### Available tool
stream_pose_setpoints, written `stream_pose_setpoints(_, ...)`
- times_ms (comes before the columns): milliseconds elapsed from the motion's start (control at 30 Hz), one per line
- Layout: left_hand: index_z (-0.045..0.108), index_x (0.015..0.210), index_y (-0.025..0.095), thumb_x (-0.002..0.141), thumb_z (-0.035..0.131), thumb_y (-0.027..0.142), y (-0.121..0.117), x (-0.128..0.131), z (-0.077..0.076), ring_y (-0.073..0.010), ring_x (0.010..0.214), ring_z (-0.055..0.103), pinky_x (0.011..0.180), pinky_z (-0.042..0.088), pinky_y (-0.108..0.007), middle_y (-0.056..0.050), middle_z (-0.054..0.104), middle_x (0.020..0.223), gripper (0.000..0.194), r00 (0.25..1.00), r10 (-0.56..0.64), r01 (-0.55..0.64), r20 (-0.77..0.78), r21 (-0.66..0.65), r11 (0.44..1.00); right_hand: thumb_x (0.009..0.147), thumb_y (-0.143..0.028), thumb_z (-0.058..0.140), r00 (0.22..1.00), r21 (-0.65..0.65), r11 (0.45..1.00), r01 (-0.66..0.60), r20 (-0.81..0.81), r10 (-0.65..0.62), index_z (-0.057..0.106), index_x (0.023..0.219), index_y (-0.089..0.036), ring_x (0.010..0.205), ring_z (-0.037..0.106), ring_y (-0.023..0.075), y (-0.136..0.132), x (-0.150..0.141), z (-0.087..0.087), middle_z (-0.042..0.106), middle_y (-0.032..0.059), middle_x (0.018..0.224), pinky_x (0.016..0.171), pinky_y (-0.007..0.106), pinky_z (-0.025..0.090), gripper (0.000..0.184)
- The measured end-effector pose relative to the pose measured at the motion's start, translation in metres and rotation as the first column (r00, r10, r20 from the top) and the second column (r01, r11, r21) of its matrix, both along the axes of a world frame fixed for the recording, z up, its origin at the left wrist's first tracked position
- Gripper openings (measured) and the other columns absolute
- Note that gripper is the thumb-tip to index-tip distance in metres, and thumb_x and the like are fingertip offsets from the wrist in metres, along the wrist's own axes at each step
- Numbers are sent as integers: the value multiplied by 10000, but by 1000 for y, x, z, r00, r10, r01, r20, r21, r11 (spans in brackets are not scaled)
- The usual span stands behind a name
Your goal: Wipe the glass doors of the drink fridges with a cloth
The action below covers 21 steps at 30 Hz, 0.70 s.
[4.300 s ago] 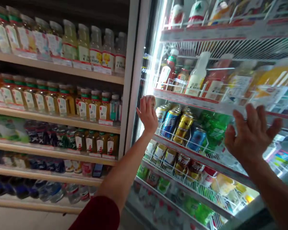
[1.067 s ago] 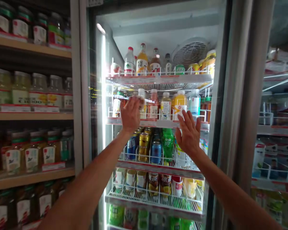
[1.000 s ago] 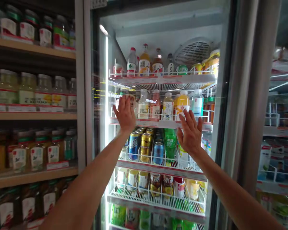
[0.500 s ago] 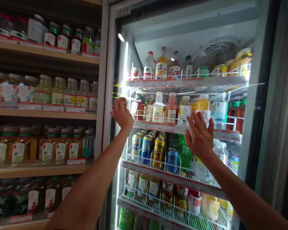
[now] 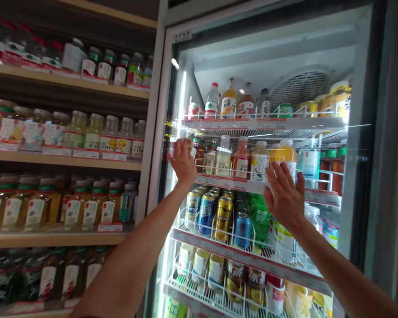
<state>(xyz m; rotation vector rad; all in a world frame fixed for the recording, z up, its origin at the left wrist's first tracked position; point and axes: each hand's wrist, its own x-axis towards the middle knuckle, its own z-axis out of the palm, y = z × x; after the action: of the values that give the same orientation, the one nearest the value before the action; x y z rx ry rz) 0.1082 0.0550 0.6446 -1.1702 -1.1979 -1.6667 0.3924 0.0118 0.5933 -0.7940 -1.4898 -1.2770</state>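
A glass-fronted drinks fridge [image 5: 167,110] stands before me, its lit shelves seen through the glass door. My left hand [image 5: 183,164] is raised at the left side of the glass, fingers stretched up. A pale patch at its fingertips may be a reflection; I cannot make it out. My right hand [image 5: 285,198] is lifted with its fingers apart, palm toward the glass, in front of the juice bottles [image 5: 287,152]. Whether the palms touch the glass is hard to tell. Nothing shows in the right hand.
Wooden shelves [image 5: 69,238] on the left carry rows of bottled drinks [image 5: 89,212]. Inside the fridge are several wire-fronted shelves [image 5: 219,243] with drink cans [image 5: 223,218], a green bottle [image 5: 260,216] and a round fan grille [image 5: 300,86]. A grey frame [image 5: 155,110] separates the shelving from the fridge.
The view has shifted, so the fridge and shelving appear slightly lower and further right. Both hands sit lower and further right in the picture. The left fingers now point more upward.
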Motion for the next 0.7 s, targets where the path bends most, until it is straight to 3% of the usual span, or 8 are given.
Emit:
stream_pose_setpoints(67,408,1328,195,901,339,215,-4,31,-12,-193,1354,297,1135,187,-472,-75,406,1422,434,946,-2,6,-323,13,1000,849,-236,473,1000,30,1000,2,-1,-2,265,1418,-220,1341,330,244,-3,1,6,395,104,1431,1111,482,171,606)
stream_pose_setpoints(167,404,1335,249,909,313,215,-11,58,-15,-150,1358,287,1157,115,-450,-23,430,1408,436,693,1,16,-721,17,1000,851,-239,471,1000,62,998,16,1,-16,323,1393,-196,1338,334,256,-11,7,17,405,120,1422,1108,491,175,564)
stream_pose_setpoints(233,405,1334,239,909,308,218,-13,53,-3,-164,1348,309,1152,108,-478,-38,421,1413,436,747,-13,9,-664,-10,1000,856,-243,462,999,62,997,37,-10,-36,352,1379,-184,1335,339,262,-15,18,23,412,125,1416,1105,498,181,538)
stream_pose_setpoints(333,397,1343,182,899,307,209,-12,41,23,-229,1349,310,1122,163,-545,-98,372,1437,454,971,-10,2,-239,-32,999,862,-252,442,995,55,996,76,-70,-72,391,1358,-173,1332,341,268,-19,43,29,424,127,1406,1101,505,188,505)
stream_pose_setpoints(400,391,1350,180,897,299,202,-12,54,31,-236,1359,287,1120,175,-543,-93,348,1451,463,991,-10,7,-135,-24,1000,863,-260,432,990,52,994,95,-113,-89,397,1354,-170,1335,335,274,-19,59,31,423,127,1408,1102,512,183,500)
stream_pose_setpoints(467,388,1355,199,900,296,206,-16,86,25,-215,1370,262,1140,147,-511,-63,355,1451,464,942,-21,19,-335,-10,1000,864,-264,426,985,40,994,107,-139,-100,381,1366,-177,1340,323,276,-18,71,31,407,123,1419,1103,519,174,512)
stream_pose_setpoints(633,396,1345,235,918,262,208,-29,154,3,-154,1376,239,1161,119,-449,9,383,1438,448,519,-44,59,-854,-16,998,865,-265,417,983,-6,994,112,-143,-111,333,1393,-202,1352,301,267,-18,79,30,385,112,1436,1103,518,173,538)
stream_pose_setpoints(700,402,1340,244,916,266,205,-29,154,15,-160,1366,269,1156,127,-464,-4,398,1429,446,584,-65,63,-809,-35,997,864,-273,422,983,-10,994,108,-150,-108,332,1394,-209,1351,303,268,-21,83,30,388,113,1433,1100,521,179,542)
